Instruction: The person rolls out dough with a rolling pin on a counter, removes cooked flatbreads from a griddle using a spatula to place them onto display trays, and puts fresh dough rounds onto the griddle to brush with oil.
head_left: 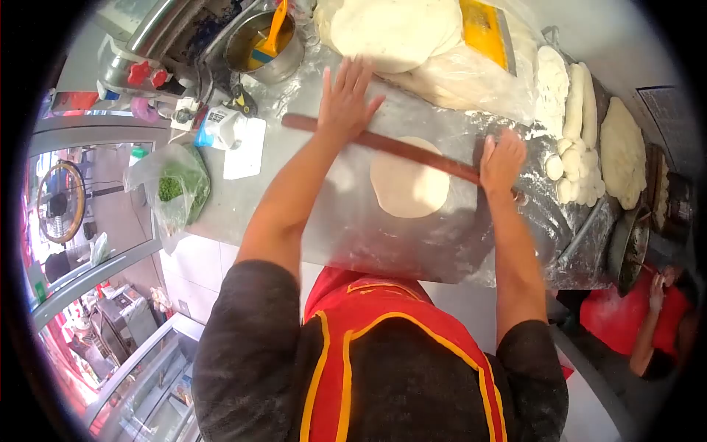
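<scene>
Wooden and dark brown, the rolling pin (398, 149) lies slantwise across the floured metal table (346, 221), its far end near a white card and its near end towards the table's right edge. The middle of the pin rests on a flat round of dough (409, 186), which sits on the bare table between the person's two forearms.

The left hand (346, 99) is spread flat, fingers fanned and pointing away from the body, palm pressed down on the upper part of the pin. It grips nothing; the hand is fully open on the wood. The left arm is extended nearly straight from the shoulder.

The right hand (502, 162) lies over the lower end of the pin, fingers extended and slightly curled, the palm bearing on the wood. Whether the fingers wrap under the pin cannot be told. The right forearm runs straight back to the body.

A stack of rolled dough sheets (394, 29) stands beyond the left hand. A metal bowl (266, 46) holds yellow liquid and an orange-handled brush. Dough balls (571, 173) and logs lie to the right. A bag of greens (177, 188) rests at the table's left edge. Another person in red (648, 324) is at lower right.
</scene>
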